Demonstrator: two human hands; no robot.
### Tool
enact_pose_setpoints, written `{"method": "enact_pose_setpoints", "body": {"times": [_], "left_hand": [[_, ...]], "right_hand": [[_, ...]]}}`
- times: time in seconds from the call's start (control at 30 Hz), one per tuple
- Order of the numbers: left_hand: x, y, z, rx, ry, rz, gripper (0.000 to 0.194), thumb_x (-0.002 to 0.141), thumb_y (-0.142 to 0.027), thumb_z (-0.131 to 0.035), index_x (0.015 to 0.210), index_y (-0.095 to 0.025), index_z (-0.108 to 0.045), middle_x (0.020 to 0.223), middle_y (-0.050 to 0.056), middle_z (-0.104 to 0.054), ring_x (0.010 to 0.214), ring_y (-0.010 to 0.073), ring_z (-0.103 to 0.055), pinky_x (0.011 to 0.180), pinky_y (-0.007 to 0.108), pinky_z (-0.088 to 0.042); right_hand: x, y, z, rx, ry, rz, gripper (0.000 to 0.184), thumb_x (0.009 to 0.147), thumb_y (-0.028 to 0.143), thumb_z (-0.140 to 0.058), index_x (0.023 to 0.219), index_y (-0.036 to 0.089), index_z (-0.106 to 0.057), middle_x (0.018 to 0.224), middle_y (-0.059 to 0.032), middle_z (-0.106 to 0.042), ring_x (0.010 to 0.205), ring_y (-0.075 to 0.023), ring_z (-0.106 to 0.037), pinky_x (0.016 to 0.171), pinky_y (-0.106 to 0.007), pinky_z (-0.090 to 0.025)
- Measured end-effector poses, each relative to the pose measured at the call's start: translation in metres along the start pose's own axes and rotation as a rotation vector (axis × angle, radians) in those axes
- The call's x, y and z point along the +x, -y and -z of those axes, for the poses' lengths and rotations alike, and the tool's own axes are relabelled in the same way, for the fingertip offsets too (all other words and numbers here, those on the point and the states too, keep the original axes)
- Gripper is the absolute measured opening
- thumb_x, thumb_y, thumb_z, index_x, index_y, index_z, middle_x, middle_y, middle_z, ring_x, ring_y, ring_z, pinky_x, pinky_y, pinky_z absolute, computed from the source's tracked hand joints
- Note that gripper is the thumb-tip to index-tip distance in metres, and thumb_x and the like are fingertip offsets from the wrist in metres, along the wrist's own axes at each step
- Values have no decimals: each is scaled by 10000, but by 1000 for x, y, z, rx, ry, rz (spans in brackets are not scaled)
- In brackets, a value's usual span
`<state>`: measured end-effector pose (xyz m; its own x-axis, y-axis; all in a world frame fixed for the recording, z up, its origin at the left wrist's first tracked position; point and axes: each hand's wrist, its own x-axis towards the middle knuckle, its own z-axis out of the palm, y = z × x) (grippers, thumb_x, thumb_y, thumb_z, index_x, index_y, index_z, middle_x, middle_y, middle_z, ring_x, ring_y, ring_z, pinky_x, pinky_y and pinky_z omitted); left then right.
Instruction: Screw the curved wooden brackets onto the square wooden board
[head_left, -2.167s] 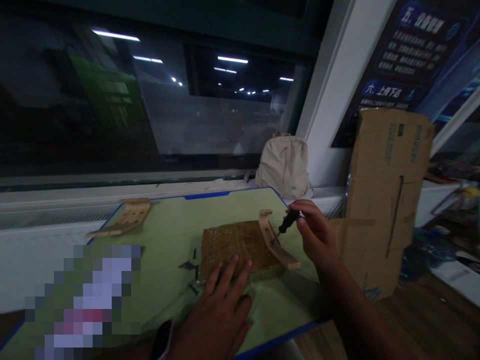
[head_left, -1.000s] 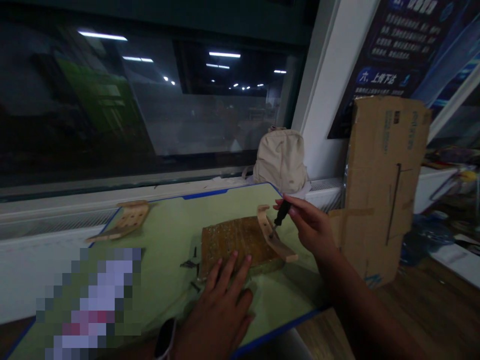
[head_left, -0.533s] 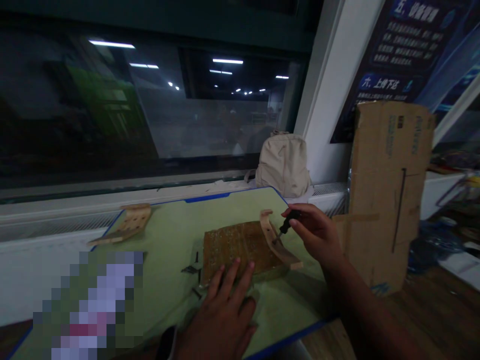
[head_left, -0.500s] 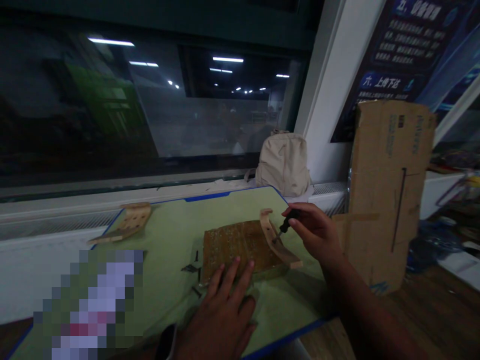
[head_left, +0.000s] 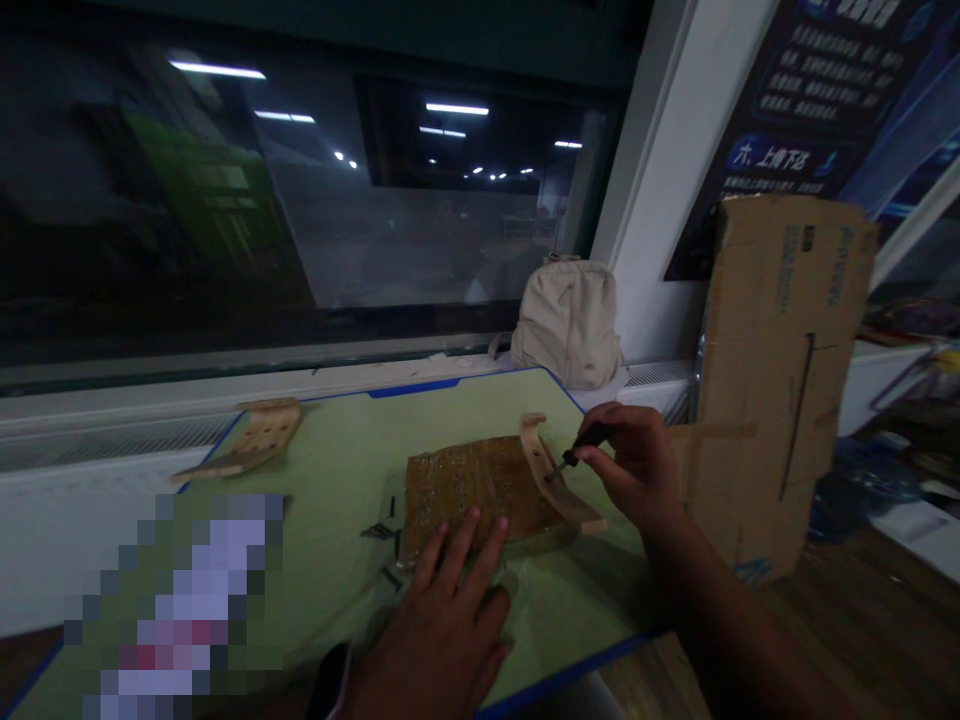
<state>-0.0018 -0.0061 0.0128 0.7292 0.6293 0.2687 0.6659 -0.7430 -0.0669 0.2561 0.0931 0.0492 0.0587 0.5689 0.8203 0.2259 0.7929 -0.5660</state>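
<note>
My right hand (head_left: 634, 455) is closed around the dark handle of a screwdriver (head_left: 590, 437). The screwdriver leans, its tip down at a hole or screw in a curved wooden piece (head_left: 561, 492); which of the two I cannot tell. That piece lies across the right end of a brown board or block (head_left: 465, 480) that looks wrapped in clear film. My left hand (head_left: 457, 600) rests with spread fingers on the board's near edge. Several dark screws (head_left: 381, 531) lie left of the board.
A second curved wooden piece (head_left: 259, 440) with holes lies at the far left of the green table (head_left: 337, 440). Part of the near left is pixelated. A beige backpack (head_left: 566, 320) sits by the window; a tall cardboard box (head_left: 784, 390) stands at the right.
My right hand has turned a little around the screwdriver handle, its fingers curling more. The left hand stays on the board. The view has shifted slightly.
</note>
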Motion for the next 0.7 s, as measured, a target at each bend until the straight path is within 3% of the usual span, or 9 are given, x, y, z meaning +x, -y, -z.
{"method": "enact_pose_setpoints", "body": {"times": [0.1, 0.2, 0.33, 0.43, 0.5, 0.6, 0.7], "left_hand": [[0, 0, 0, 2, -13, 1, 232, 867, -242, -698, 1090, -202, -646, 1602, 175, -383, 1442, 442, -387, 1076, 645, -414], [0, 1, -2, 28, -16, 0, 254, 831, -219, -720, 1072, -201, -644, 1598, 174, -391, 1444, 440, -386, 1080, 632, -414], [0, 2, -3, 40, -3, -18, 263, 794, -197, -739, 1040, -196, -645, 1598, 181, -386, 1442, 452, -382, 1075, 632, -417], [2, 0, -2, 29, 5, -15, 273, 810, -198, -729, 1071, -194, -648, 1590, 193, -394, 1428, 458, -402, 1056, 644, -434], [2, 0, 0, 17, 5, -5, 267, 829, -207, -719, 1087, -194, -650, 1592, 191, -392, 1425, 457, -408, 1056, 651, -433], [3, -1, 1, 11, -7, -3, 286, 846, -221, -708, 1124, -194, -647, 1595, 188, -388, 1426, 455, -408, 1059, 652, -433], [2, -1, 1, 37, -18, -12, 305, 824, -208, -718, 1120, -187, -648, 1582, 202, -403, 1426, 464, -403, 1050, 656, -439]], "right_hand": [[2, 3, 1, 15, 37, -49, 268, 837, 368, -776, 1069, 273, -679, 1026, -71, -715, 961, -220, -717, 828, -395, -623], [5, 7, 0, 137, 43, -110, 153, 928, 347, -669, 1060, 271, -689, 1080, -81, -755, 1035, -227, -738, 901, -427, -616], [7, 7, 0, 237, 92, -184, 194, 898, 331, -719, 1076, 292, -653, 937, -31, -773, 852, -197, -760, 783, -373, -628], [8, 7, 0, 202, 73, -140, 306, 854, 331, -769, 1138, 315, -657, 908, -11, -723, 784, -156, -708, 683, -287, -595], [10, 7, -1, 145, 54, -87, 260, 838, 321, -781, 1086, 310, -701, 890, -14, -681, 783, -145, -671, 661, -262, -577], [11, 8, -1, 94, 38, -53, 171, 835, 343, -776, 994, 288, -745, 902, -38, -672, 836, -172, -674, 694, -296, -598], [10, 9, -1, 140, 69, -129, 193, 904, 375, -696, 1072, 293, -740, 998, -58, -740, 910, -202, -729, 794, -370, -626]]}}
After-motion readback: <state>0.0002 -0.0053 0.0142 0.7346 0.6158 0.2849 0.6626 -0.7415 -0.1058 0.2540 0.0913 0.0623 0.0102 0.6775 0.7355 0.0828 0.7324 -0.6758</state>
